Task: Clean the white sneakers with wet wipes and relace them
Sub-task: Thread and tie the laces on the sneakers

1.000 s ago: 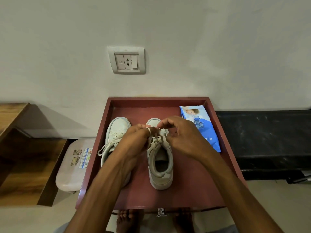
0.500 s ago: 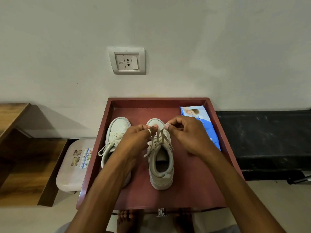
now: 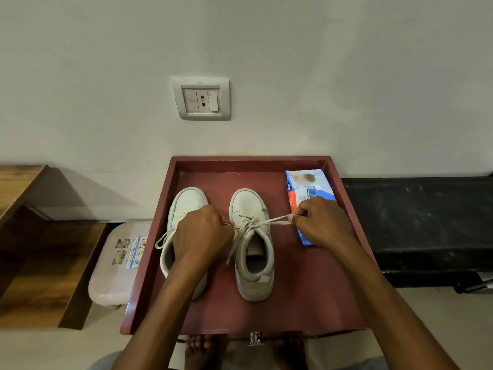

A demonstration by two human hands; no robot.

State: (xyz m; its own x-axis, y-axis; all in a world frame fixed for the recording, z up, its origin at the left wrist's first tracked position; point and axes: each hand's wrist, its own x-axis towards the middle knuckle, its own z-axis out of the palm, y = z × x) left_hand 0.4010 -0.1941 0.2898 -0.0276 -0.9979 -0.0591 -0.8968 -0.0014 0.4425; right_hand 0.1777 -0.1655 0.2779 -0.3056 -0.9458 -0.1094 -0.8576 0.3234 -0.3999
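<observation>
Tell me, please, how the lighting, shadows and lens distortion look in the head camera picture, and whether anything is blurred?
Head view: soft, dim, even light without glare; a broad shadow on the wall beside the wooden shelf; wide-angle bending splays the red tray edges outward; the sneaker, lace and both hands, left and right, look reasonably sharp.

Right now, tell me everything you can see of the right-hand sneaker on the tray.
The right sneaker is off-white, leather-like, with a pale rubber sole, heel tab and open collar. It stands upright on the red tray, toe toward the wall, apart from the left sneaker. Its lace is threaded and pulled out sideways, the left hand and right hand each pinching one end. A loose end hangs beside the collar.
</observation>
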